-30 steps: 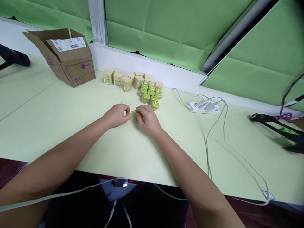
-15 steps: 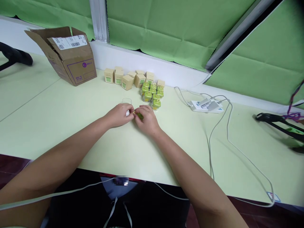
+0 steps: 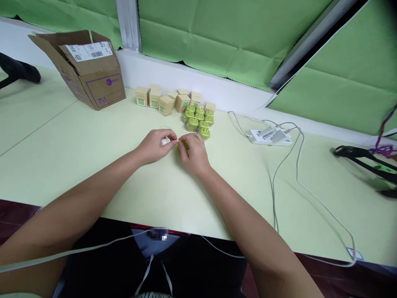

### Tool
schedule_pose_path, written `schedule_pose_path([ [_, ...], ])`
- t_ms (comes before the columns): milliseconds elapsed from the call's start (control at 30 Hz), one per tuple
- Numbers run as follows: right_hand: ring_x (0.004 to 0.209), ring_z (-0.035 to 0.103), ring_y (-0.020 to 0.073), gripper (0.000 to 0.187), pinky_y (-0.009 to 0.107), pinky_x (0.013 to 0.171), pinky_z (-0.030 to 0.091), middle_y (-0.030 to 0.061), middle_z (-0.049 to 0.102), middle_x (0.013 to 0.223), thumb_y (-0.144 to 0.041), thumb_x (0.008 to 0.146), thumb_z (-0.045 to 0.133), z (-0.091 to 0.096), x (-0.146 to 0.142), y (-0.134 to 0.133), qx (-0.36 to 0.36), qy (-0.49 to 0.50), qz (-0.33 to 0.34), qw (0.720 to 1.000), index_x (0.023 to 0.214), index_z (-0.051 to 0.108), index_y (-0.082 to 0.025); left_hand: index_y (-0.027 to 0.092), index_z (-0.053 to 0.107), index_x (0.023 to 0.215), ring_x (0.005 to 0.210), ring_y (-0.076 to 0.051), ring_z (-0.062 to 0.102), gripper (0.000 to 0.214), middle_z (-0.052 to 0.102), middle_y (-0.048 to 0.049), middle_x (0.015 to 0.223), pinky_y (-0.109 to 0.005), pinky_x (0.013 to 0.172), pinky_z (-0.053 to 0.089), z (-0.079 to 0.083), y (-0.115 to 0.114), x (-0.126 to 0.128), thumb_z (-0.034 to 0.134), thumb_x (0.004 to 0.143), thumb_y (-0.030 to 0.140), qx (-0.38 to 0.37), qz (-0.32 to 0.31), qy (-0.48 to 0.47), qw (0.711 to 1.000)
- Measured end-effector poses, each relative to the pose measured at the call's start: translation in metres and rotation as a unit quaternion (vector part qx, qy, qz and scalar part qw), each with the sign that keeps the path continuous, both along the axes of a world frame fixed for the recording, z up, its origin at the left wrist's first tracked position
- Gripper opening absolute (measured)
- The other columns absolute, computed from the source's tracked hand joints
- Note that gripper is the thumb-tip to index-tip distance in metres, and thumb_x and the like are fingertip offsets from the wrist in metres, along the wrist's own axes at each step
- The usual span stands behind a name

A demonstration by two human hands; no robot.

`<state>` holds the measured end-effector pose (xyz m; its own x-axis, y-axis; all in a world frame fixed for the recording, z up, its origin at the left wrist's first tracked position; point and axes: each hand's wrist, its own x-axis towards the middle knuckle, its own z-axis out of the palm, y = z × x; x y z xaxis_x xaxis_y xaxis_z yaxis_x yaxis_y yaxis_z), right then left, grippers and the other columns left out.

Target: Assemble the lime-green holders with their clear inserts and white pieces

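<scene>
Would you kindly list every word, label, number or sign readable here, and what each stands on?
No text reads clearly enough to quote.
Shipping label on the cardboard box: barcodes and print, too small.
Purple logo on the box side: blurred.
Small tan boxes: green squares, no legible words.
Power strip: blue marks, unreadable.
In the left hand, a white piece; in the right hand, a green piece: no print visible.

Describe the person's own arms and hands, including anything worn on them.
The left arm and right arm are bare from the wrist to past the elbow; no sleeves show. The left hand and right hand wear no gloves, and no watch, band or ring is visible.
</scene>
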<state>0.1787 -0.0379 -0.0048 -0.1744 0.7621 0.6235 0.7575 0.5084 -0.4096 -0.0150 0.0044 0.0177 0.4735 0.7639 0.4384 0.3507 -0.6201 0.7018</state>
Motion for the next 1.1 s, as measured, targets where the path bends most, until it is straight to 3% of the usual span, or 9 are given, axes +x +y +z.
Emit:
schedule_pose_path([
  [133,0.099,0.062,0.0298,0.025,0.049,0.098,0.049,0.011,0.073,0.095,-0.03,0.107,0.044,0.001,0.0007,-0.0004,0.013,0.001,-0.003,1.0,0.106,0.068,-0.024,0.02,0.076,0.095,0.092,-0.02,0.071,0.02,0.079,-0.004,0.096,-0.033,0.086,0.053,0.0012,-0.0015,0.0011,0.067,0.093,0.038,-0.026,0.01,-0.034,0.999],
  [233,0.099,0.062,0.0305,0.027,0.051,0.099,0.047,0.0117,0.075,0.098,-0.03,0.107,0.043,0.0002,0.0019,0.0001,0.007,0.023,0.005,1.0,0.107,0.069,-0.024,0.021,0.078,0.106,0.098,-0.021,0.073,0.024,0.08,-0.0054,0.105,-0.033,0.092,0.055,0.0007,-0.0024,0.0016,0.069,0.093,0.039,-0.031,0.01,-0.05,0.998],
  [367,0.097,0.063,0.0296,0.024,0.049,0.097,0.048,0.0113,0.075,0.097,-0.03,0.106,0.047,0.0003,0.0033,0.0005,0.023,0.038,-0.01,0.999,0.103,0.07,-0.024,0.022,0.079,0.115,0.103,-0.021,0.075,0.028,0.081,-0.0047,0.112,-0.033,0.096,0.055,-0.0005,-0.0027,0.0012,0.071,0.091,0.033,0.025,-0.012,-0.03,0.999],
  [600,0.088,0.065,0.0253,0.017,0.043,0.087,0.049,0.007,0.076,0.091,-0.026,0.104,0.051,-0.003,0.0024,0.0025,0.072,0.043,0.003,0.996,0.101,0.068,-0.024,0.022,0.081,0.105,0.092,-0.019,0.075,0.019,0.082,-0.0033,0.103,-0.03,0.084,0.054,-0.0052,0.0022,-0.0008,0.068,0.093,0.028,0.117,0.015,0.009,0.993],
  [1100,0.09,0.068,0.0257,0.017,0.043,0.087,0.053,0.0079,0.076,0.096,-0.022,0.092,0.059,-0.0046,0.0057,0.0039,0.079,0.02,0.021,0.996,0.106,0.067,-0.022,0.022,0.083,0.094,0.082,-0.017,0.076,0.016,0.084,-0.0009,0.092,-0.027,0.073,0.055,-0.0038,0.0011,-0.0012,0.069,0.088,0.027,0.106,0.024,-0.003,0.994],
])
